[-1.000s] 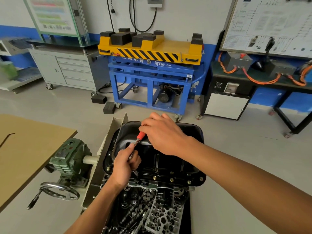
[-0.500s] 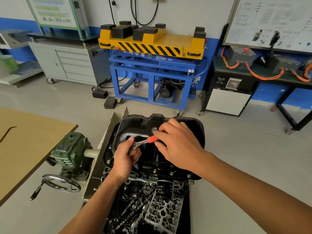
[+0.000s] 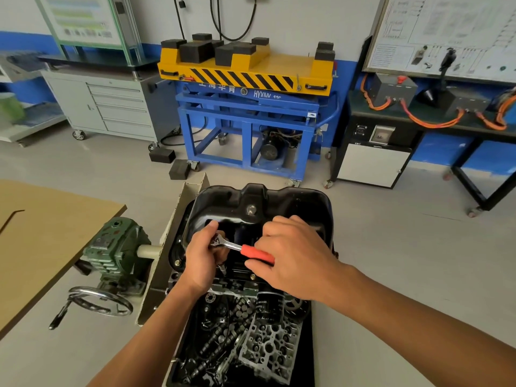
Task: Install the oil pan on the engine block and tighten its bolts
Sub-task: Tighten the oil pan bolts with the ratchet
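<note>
The black oil pan (image 3: 284, 202) sits on the engine block on a stand, bottom up, with gold bolts (image 3: 176, 263) along its flange. My left hand (image 3: 202, 256) grips the head of a ratchet wrench (image 3: 243, 249) over the pan's near-left flange; a socket extension pokes down below the fingers. My right hand (image 3: 293, 255) holds the wrench's red handle, which points right across the pan. The bolt under the socket is hidden by my left hand.
A green gearbox (image 3: 117, 247) with a chrome handwheel (image 3: 100, 301) sits left of the stand. A tan tabletop (image 3: 42, 227) lies at far left. A tray of engine parts (image 3: 245, 339) is below the pan. A blue and yellow lift cart (image 3: 248, 88) stands behind.
My right hand has swung the red handle clockwise, from pointing up and away to pointing right and toward me. My left hand stays on the wrench head.
</note>
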